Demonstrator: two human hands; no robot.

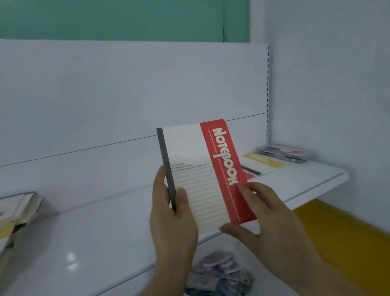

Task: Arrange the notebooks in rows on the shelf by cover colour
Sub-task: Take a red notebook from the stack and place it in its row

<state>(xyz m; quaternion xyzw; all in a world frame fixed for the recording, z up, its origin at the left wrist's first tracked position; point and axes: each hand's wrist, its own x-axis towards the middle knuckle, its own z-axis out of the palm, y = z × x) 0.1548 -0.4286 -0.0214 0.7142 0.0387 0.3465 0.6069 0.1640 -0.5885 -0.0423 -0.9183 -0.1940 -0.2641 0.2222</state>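
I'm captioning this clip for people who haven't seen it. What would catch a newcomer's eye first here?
First the red-and-cream notebook held upright in mid-frame, the left hand gripping its dark spine and the right hand at its lower red corner. Next, the white shelf behind it, with a stack of notebooks at far left and a yellow-striped notebook and packets at far right.
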